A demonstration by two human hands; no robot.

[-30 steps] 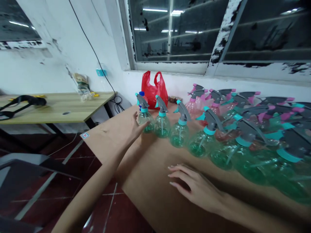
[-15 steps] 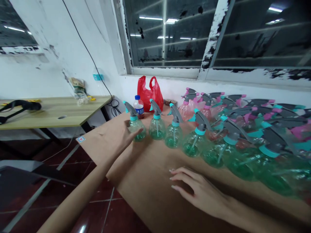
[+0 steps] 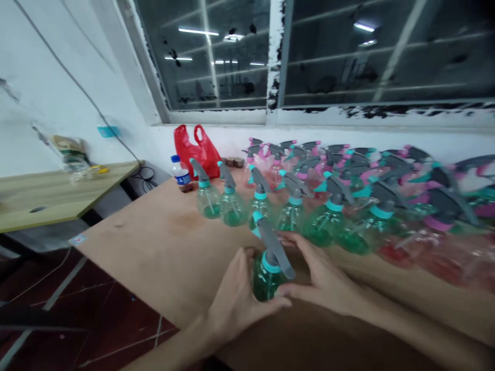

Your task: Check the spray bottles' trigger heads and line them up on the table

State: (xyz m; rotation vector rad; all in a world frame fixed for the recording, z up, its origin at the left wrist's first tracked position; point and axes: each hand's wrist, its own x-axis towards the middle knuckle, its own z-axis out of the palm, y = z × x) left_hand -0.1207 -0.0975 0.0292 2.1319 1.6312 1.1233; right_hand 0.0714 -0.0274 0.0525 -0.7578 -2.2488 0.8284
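A green spray bottle (image 3: 266,282) with a grey trigger head and turquoise collar is between my hands, near the front of the brown table. My left hand (image 3: 240,291) wraps its left side, thumb across the front. From the right, my right hand (image 3: 319,272) curves round the same bottle, its thumb at the lower front and its fingers behind the head. Just beyond stands a row of similar green spray bottles, the leftmost one (image 3: 209,200) at the row's far end. Red-tinted spray bottles (image 3: 402,247) continue the row at the right.
Pink-collared spray bottles (image 3: 276,170) crowd the back of the brown table (image 3: 154,242) below the window. A red plastic bag (image 3: 199,154) and a blue-capped drink bottle (image 3: 181,174) stand at its back left. A second, pale wooden table (image 3: 77,193) is farther left.
My left hand has left the far end of the row and come back toward me. Both hands now surround a green spray bottle at the front. The view has turned right.
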